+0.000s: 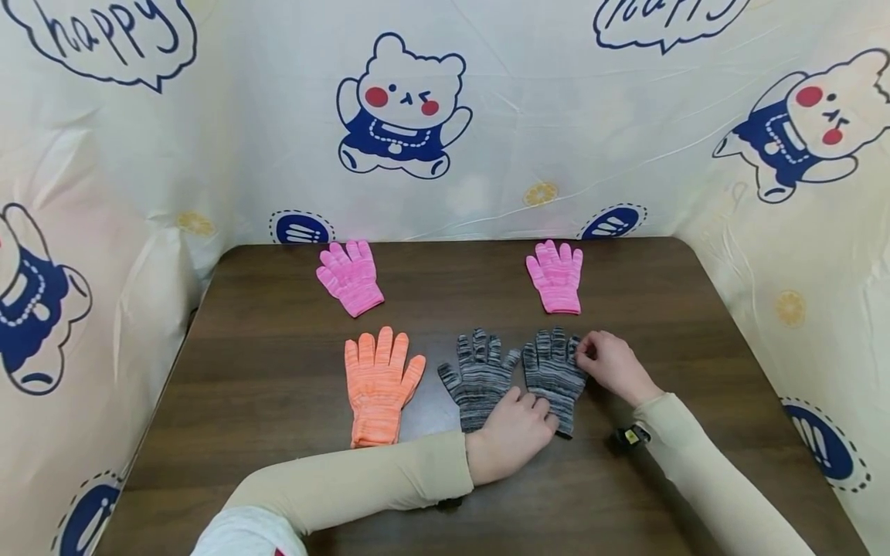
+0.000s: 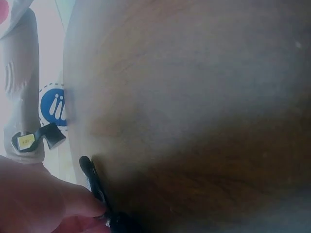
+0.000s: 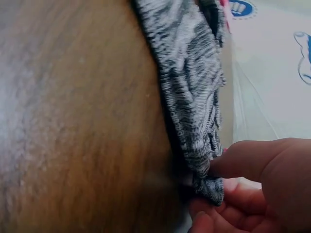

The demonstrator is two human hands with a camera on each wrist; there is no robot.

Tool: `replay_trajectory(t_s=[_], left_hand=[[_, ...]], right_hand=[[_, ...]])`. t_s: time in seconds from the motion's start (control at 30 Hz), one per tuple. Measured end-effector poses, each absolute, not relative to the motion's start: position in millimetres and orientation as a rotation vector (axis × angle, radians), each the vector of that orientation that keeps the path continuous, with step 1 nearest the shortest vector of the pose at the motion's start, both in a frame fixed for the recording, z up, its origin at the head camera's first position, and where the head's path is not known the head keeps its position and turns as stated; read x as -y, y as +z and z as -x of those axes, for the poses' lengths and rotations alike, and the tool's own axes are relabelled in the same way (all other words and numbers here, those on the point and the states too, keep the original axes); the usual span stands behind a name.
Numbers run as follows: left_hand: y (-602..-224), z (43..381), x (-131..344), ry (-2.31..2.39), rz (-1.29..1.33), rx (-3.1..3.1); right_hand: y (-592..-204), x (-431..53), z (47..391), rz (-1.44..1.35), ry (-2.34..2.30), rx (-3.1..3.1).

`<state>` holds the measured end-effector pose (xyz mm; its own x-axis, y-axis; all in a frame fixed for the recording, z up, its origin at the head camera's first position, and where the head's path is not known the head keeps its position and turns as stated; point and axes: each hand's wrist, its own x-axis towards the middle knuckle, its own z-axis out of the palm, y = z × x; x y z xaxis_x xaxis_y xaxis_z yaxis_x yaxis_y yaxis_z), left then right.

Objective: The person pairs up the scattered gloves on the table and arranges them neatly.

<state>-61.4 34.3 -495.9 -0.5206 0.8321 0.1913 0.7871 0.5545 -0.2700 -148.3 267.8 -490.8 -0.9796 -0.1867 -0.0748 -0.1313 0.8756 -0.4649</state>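
Note:
Two grey-and-black striped knit gloves lie side by side, fingers pointing away. My right hand (image 1: pixel 615 367) pinches a fingertip of the right striped glove (image 1: pixel 552 371) at its outer side. That pinched tip of the striped glove (image 3: pixel 206 187) shows between thumb and fingers in the right wrist view. My left hand (image 1: pixel 513 434) lies across the lower part of the same glove, and its thumb and fingers grip a dark edge near the cuff. Left of it, the other striped glove (image 1: pixel 478 382) is partly hidden by the left hand.
An orange glove (image 1: pixel 378 382) lies left of the striped pair, its cuff near the left sleeve. Two pink gloves lie along the table's far side, one left (image 1: pixel 351 278) and one right (image 1: pixel 556 278). A patterned curtain (image 1: pixel 501 116) surrounds the brown table (image 1: pixel 257 371).

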Motion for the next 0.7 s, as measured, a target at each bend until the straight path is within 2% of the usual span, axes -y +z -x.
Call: replay_trajectory(t_s=[0.47,0.7], left_hand=[[-494.5,65.8,-36.3,0.057,1.404,2.529],[-491.5,60.7,-35.4,0.060,1.402,2.521]], right_hand=[[-483.3,-274.1,148.6,0.058,-0.809,-2.827],[-488.6,-273.4,158.1,0.248,-0.733,-2.839]])
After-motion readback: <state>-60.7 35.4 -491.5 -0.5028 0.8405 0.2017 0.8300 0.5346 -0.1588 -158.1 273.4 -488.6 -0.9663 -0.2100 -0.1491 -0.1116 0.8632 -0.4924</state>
